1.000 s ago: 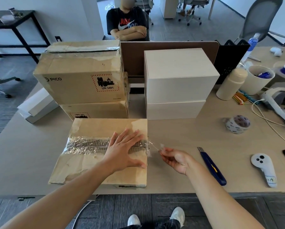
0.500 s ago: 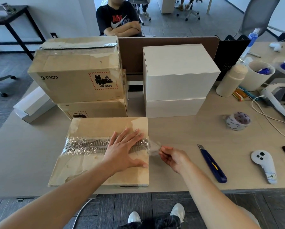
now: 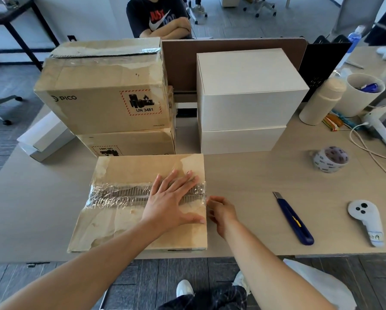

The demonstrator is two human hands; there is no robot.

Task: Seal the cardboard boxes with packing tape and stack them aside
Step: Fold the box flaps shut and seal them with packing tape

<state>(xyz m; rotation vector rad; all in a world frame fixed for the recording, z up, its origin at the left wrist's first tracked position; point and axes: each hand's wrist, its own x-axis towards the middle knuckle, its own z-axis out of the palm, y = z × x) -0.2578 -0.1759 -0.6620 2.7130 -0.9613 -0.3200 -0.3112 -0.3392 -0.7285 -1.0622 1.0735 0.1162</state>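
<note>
Box (image 3: 124, 224): lies flat at the desk's (image 3: 243, 175) near edge.
Tape (image 3: 120, 194): long axis runs left-right over the seam and ends at the box's right edge.
Left grip (image 3: 171, 198): fingers spread flat, pressing the tape.
Right grip (image 3: 221, 211): touching that right end and nearer to it; a pinch cannot be told.

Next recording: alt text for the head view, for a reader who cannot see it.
A person's left hand presses flat on the clear tape over the seam of a cardboard box on a desk; the right hand is at the box's right edge. Behind stand stacked brown boxes and white boxes; a tape roll, utility knife and controller lie to the right.
</note>
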